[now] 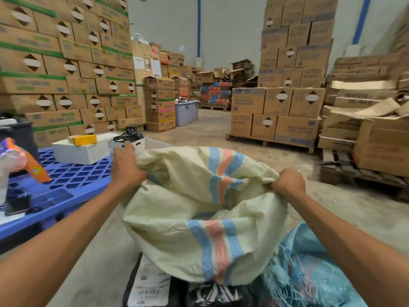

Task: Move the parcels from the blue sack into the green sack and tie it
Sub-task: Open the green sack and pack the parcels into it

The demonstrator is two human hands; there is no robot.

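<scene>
A: What were the hands doing with the sack?

B: Both were on the rim of the pale greenish woven sack, the one with blue and pink stripes. The right hand was closed in a fist on a bunched fold of the rim. The left hand lay on the opposite edge with its fingers stretched out fairly wide; the thumb side pressed into the fabric, but I could not tell whether it truly gripped.

A: And the mouth of the sack?

B: It gaped between the two hands, the far wall standing up beyond them and the near wall sagging below the wrists. The inside was in shadow, so I could not tell what lay in it.

A: Where was the blue sack?

B: The blue sack lay below the right forearm, touching the pale sack's lower right side, its edge frayed.

A: Any parcels?

B: A black parcel with a white label lay below the left forearm, against the pale sack's bottom, and a second dark parcel lay just right of it.

A: Beyond the left hand?

B: A blue plastic pallet carrying a white box, and a small box with a black bag just past the fingertips.
</scene>
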